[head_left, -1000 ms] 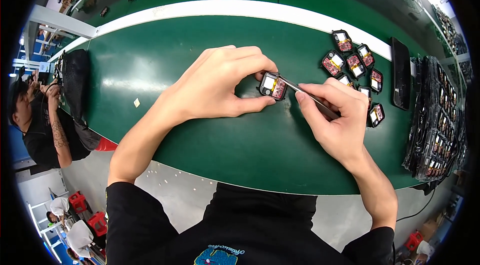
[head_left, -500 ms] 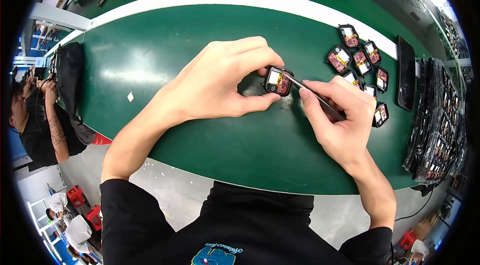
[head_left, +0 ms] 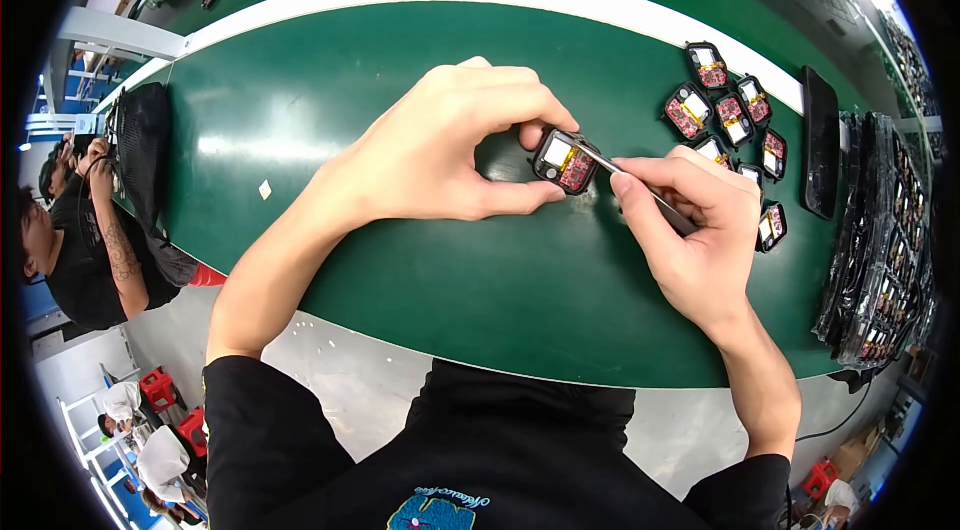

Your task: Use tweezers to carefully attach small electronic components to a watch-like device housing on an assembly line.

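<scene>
1. The left hand [head_left: 450, 145] gripped a small dark-cased device [head_left: 575, 170] at its edge, thumb at the lower side and fingers at the upper, with the palm arched over the counter [head_left: 480, 300].
2. That device sat between the two hands, its open face up, showing a white block, a yellow strip and a red circuit board; whether its underside touched the counter could not be told.
3. The right hand [head_left: 705, 225] was closed on a slim metal tool [head_left: 604, 162], pinched between thumb and index finger, its tip at the upper right part of the device.
4. Beyond the right hand lay a cluster of similar open devices [head_left: 688, 112], some partly hidden behind that hand.
5. Right of the cluster were a long black slab [head_left: 820, 142] and a stack of plastic-wrapped trays [head_left: 880, 240].
6. A small pale square [head_left: 265, 190] lay left of the left forearm.
7. At far left, a co-worker [head_left: 95, 250] sat near a black bag [head_left: 142, 155].
</scene>
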Motion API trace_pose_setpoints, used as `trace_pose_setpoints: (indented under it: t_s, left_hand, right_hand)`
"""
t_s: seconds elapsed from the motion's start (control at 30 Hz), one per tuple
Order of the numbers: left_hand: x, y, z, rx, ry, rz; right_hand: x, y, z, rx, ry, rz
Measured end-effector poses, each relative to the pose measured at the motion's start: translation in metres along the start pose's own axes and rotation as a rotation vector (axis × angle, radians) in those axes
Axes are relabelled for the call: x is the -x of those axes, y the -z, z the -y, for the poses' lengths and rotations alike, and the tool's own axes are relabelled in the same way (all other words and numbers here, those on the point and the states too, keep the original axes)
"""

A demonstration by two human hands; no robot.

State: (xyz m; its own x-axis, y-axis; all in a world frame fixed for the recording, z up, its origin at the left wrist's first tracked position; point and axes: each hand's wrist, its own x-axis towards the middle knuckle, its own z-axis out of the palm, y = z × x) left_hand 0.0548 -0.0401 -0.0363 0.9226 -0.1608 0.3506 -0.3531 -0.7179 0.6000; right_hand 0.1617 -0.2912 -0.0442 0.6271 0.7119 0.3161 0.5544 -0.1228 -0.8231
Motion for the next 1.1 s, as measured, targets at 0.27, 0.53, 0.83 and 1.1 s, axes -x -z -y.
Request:
trace_pose_setpoints:
  t_s: [0.27,0.53,0.83,1.1]
  left_hand:
    - [0.002,-0.003,0.002,0.046,-0.011,0.021]
    - [0.0,-0.001,0.007,0.065,-0.015,0.05]
    - [0.0,0.001,0.008,0.092,0.001,0.067]
    - [0.0,0.001,0.009,0.123,0.028,0.091]
  right_hand:
    - [-0.001,0.002,0.002,0.01,0.003,0.049]
    - [0.002,-0.001,-0.004,-0.093,-0.055,0.015]
    - [0.001,0.001,-0.002,-0.068,-0.08,0.008]
    - [0.003,0.002,-0.005,-0.051,-0.076,0.021]
